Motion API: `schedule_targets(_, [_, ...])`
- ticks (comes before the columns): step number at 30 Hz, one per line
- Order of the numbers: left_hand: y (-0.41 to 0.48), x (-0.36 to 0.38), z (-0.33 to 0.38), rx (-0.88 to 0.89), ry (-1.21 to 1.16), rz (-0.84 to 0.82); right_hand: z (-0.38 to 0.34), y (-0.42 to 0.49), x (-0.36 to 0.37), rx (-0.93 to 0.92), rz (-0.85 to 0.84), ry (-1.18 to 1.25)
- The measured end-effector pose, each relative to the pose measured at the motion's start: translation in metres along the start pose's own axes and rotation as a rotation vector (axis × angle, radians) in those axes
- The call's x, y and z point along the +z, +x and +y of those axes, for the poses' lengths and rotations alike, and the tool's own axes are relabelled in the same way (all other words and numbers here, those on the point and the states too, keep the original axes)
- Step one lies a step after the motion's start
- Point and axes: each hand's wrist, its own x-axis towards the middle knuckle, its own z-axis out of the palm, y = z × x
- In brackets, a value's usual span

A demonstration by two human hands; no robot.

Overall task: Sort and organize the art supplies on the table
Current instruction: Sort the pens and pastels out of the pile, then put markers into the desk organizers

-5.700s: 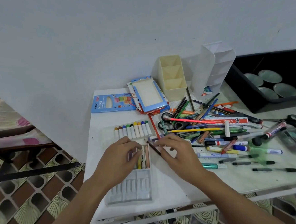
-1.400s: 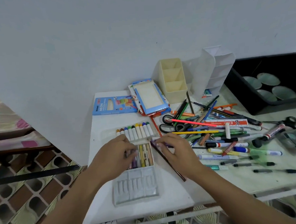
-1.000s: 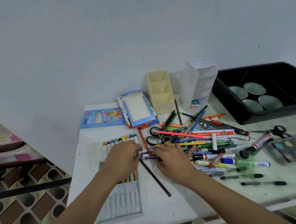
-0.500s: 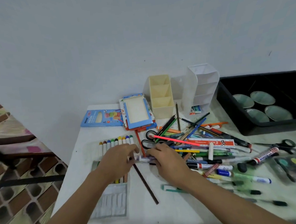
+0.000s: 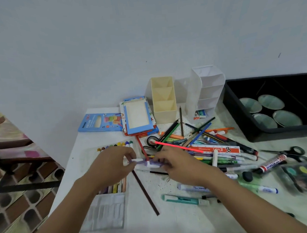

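Purple-and-white crayon (image 5: 149, 163): centre of frame, left hand (image 5: 111, 165) pinches one end, right hand (image 5: 180, 168) grips the other. Step, likely: filing crayons. The next move calls for laying it into the clear crayon tray (image 5: 108, 210), lower left.

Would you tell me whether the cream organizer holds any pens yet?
No, all three compartments of the cream organizer show only bare walls.

Paint palette (image 5: 302, 177) blurred, cropped at right edge.
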Motion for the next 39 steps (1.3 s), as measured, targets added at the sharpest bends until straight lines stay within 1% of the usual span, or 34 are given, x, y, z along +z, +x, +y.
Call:
schedule_targets(3, [0.005, -0.026, 0.009, 0.024, -0.126, -0.001, 0.000, 0.001, -0.014, 0.021, 0.091, 0.102])
schedule_targets(7, [0.019, -0.052, 0.024, 0.153, -0.245, 0.042, 0.003, -0.006, -0.033, 0.120, 0.230, 0.329])
schedule_targets(10, [0.035, -0.059, 0.038, 0.224, -0.333, 0.053, 0.012, -0.013, -0.038, 0.168, 0.325, 0.505])
schedule_targets(13, [0.053, -0.057, 0.055, 0.246, -0.432, 0.043, 0.022, -0.020, -0.042, 0.194, 0.430, 0.638])
schedule_targets(17, [0.075, -0.055, 0.086, 0.267, -0.582, 0.044, 0.036, -0.027, -0.059, 0.176, 0.561, 0.686])
schedule_targets(20, [0.089, -0.054, 0.112, 0.242, -0.734, 0.070, 0.054, -0.032, -0.078, 0.150, 0.614, 0.707])
schedule_targets(22, [0.098, -0.050, 0.128, 0.228, -0.795, 0.117, 0.067, -0.036, -0.090, 0.144, 0.636, 0.720])
schedule_targets(26, [0.113, -0.038, 0.161, 0.157, -0.895, 0.267, 0.094, -0.048, -0.115, 0.101, 0.684, 0.693])
schedule_targets(29, [0.118, -0.029, 0.181, 0.157, -0.870, 0.369, 0.116, -0.054, -0.132, 0.052, 0.702, 0.630])
schedule_targets(33, [0.119, -0.017, 0.200, 0.243, -0.750, 0.486, 0.138, -0.051, -0.147, -0.038, 0.739, 0.525])
schedule_targets(36, [0.120, -0.003, 0.212, 0.290, -0.594, 0.582, 0.148, -0.043, -0.153, -0.153, 0.800, 0.341])
schedule_targets(39, [0.127, 0.009, 0.218, 0.308, -0.382, 0.647, 0.159, -0.031, -0.154, -0.246, 0.815, 0.139])
